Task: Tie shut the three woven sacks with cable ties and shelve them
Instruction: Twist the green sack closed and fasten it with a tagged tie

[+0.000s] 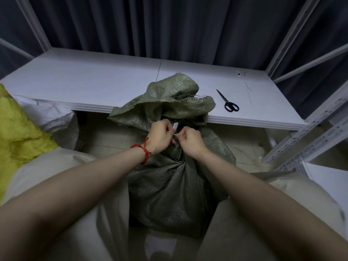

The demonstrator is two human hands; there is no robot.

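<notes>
1. We are holding the green sack (169, 185) upright between our knees on the floor, in front of the white shelf (94, 81).
2. Our left hand (160, 134) is clenching around the gathered neck of the sack and pinching the white cable tie (175, 127).
3. Our right hand (190, 140) is closing into a fist on the tie, just beside the left; the two hands are nearly touching.
4. The sack's loose mouth is flopping up over the shelf edge above our hands.
5. A red string (144, 150) is sitting on the left wrist.
6. Black scissors (227, 101) are lying on the shelf, right of the sack, apart from it.
7. Spare ties (244, 83) are lying further back right on the shelf.
8. A yellow sack (17, 129) is showing at the left edge, a white sack (60, 125) just beside it under the shelf edge.
</notes>
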